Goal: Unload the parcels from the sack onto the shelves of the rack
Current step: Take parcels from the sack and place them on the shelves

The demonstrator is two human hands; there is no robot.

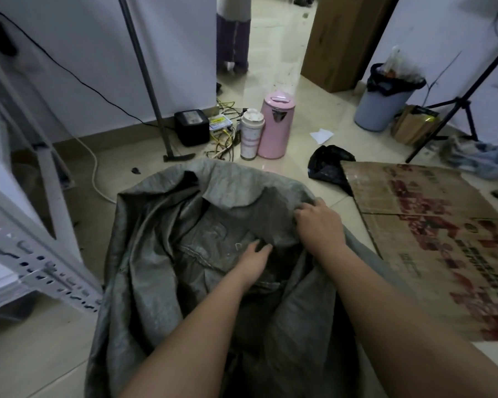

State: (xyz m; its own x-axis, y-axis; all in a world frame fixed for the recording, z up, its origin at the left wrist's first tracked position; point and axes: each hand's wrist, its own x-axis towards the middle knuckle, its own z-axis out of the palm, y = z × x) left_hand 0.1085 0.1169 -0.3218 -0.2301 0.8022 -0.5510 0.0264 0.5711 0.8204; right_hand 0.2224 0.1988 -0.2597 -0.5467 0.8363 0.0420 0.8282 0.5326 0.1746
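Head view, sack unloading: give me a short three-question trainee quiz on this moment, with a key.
1. True or false: the right hand grips the rim of the grey sack.
2. Where does the left hand reach? A) into the sack's mouth B) onto the rack C) to the pink kettle
3. What lies flat on the floor to the right of the sack?

Key: 1 true. 2 A; its fingers are straight, and no parcel shows clearly. 3 the flattened cardboard.

The tiled floor (308, 122) is carrying the grey sack (161, 254); flattened cardboard (431, 248) is lying right of the sack; a pink kettle (275, 126) is standing beyond it.
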